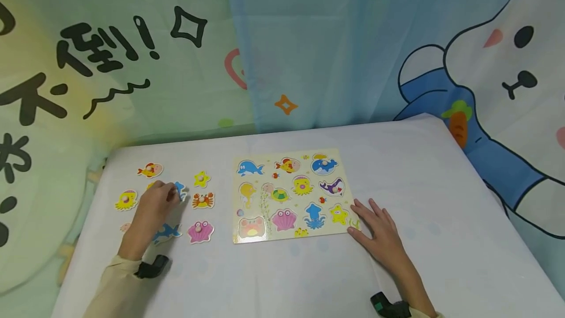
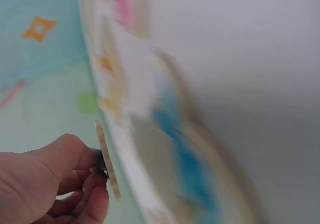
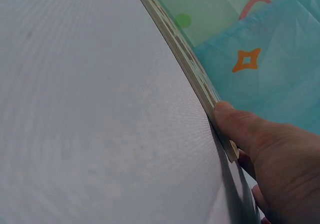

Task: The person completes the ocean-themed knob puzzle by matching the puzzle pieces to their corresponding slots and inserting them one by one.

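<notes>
My left hand [image 1: 154, 205] pinches the knob of a thin wooden puzzle piece [image 2: 108, 161], seen edge-on in the left wrist view; in the head view its blue face [image 1: 180, 190] shows beside the fingertips. Around that hand lie a red-and-yellow fish piece [image 1: 150, 170], a yellow octopus piece [image 1: 126, 200], a star piece [image 1: 201, 179], a crab piece [image 1: 203, 200], a pink shell piece [image 1: 200, 232] and a blue shark-like piece [image 1: 166, 233]. My right hand [image 1: 380, 234] rests at the near right corner of the puzzle board [image 1: 273, 237], thumb touching its edge, fingers extended.
A white cloth [image 1: 300, 278] covers the table. The board shows sea-animal pictures in rows. Behind the table hangs a printed curtain [image 1: 309, 63]. Part of a pinkish piece [image 1: 125, 227] shows left of my left wrist.
</notes>
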`<state>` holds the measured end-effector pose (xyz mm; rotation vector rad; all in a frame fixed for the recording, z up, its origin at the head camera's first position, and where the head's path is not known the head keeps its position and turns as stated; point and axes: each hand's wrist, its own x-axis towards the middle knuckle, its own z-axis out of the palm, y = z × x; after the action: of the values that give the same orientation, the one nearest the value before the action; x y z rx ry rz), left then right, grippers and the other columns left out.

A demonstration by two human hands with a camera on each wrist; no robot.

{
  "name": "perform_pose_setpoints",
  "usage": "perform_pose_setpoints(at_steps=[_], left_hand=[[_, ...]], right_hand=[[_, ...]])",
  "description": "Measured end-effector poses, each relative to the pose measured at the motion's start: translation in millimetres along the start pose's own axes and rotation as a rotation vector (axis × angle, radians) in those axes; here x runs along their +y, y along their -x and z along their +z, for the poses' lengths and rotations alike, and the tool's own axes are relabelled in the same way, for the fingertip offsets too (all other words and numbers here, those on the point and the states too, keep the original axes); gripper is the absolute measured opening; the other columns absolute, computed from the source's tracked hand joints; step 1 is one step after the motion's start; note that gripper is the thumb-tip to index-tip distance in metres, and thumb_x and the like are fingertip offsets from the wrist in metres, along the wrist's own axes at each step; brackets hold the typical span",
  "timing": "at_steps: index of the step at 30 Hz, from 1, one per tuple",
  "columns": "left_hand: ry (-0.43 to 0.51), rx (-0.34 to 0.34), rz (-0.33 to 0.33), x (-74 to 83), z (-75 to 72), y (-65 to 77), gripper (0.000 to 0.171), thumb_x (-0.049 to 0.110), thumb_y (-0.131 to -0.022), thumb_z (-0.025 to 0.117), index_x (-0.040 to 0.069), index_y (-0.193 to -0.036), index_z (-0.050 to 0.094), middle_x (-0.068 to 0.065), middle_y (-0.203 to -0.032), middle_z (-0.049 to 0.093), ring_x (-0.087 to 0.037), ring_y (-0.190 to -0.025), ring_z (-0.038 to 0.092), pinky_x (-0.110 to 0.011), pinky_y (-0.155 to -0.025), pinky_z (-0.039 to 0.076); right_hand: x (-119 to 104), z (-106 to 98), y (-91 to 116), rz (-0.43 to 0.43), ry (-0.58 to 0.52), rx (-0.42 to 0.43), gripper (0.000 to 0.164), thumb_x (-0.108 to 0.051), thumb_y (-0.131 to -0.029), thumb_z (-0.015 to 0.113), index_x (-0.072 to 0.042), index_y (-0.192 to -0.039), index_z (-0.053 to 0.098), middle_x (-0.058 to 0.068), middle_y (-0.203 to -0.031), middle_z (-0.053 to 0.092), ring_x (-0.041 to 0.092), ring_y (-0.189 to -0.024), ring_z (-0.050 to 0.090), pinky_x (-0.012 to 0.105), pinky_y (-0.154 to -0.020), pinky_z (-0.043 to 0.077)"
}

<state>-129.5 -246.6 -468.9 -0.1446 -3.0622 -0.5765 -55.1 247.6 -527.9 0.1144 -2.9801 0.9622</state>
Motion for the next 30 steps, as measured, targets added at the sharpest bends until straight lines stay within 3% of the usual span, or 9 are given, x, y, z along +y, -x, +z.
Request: perform_pose_setpoints(at_steps=[4,14,20,25,30], left_hand=[[0.037,0.017,0.093,36.9,5.4,-0.7,0.014,0.0,-0.085,0.067,-0.006,-0.096,0.068,-0.015,-0.085,0.06,-0.022,-0.073,0.051,-0.035,-0.067,0.05],[0.083,-0.069,0.383,153.1,48.5,6.0,0.005,0.008,-0.087,0.069,0.003,-0.087,0.068,-0.002,-0.073,0.055,-0.01,-0.064,0.041,-0.02,-0.058,0.037],[0.009,-0.134,0.554,211.4,81.4,4.8,0.008,0.011,-0.089,0.065,0.004,-0.09,0.069,-0.001,-0.073,0.058,-0.008,-0.062,0.04,-0.016,-0.056,0.033],[-0.123,-0.132,0.605,242.1,103.4,0.1,0.015,0.014,-0.087,0.069,0.004,-0.098,0.074,-0.004,-0.079,0.064,-0.01,-0.063,0.047,-0.017,-0.057,0.041],[-0.134,-0.115,0.638,248.9,115.1,-1.5,0.005,0.01,-0.086,0.07,0.008,-0.089,0.073,-0.003,-0.078,0.065,-0.011,-0.066,0.048,-0.017,-0.058,0.039]], right_hand=[[1.1,-1.8,0.7,0.006,0.01,0.003,0.058,-0.037,-0.087,0.068,-0.013,-0.138,0.053,0.012,-0.149,0.046,0.04,-0.146,0.022,0.064,-0.115,0.011],[-0.7,-2.9,-0.1,0.008,0.0,-0.006,0.058,-0.037,-0.087,0.068,-0.013,-0.138,0.053,0.012,-0.15,0.045,0.041,-0.146,0.021,0.064,-0.115,0.01],[-0.8,-5.2,0.5,0.005,0.013,-0.005,0.058,-0.035,-0.086,0.068,-0.012,-0.138,0.053,0.013,-0.149,0.046,0.041,-0.145,0.022,0.063,-0.115,0.011],[0.4,-4.2,0.2,-0.008,0.005,-0.004,0.058,-0.034,-0.086,0.07,-0.011,-0.137,0.054,0.015,-0.148,0.047,0.042,-0.145,0.023,0.064,-0.114,0.012],[2.1,-2.5,1.0,-0.014,0.012,0.001,0.058,-0.035,-0.085,0.07,-0.012,-0.136,0.054,0.015,-0.147,0.047,0.043,-0.143,0.025,0.065,-0.113,0.014]])
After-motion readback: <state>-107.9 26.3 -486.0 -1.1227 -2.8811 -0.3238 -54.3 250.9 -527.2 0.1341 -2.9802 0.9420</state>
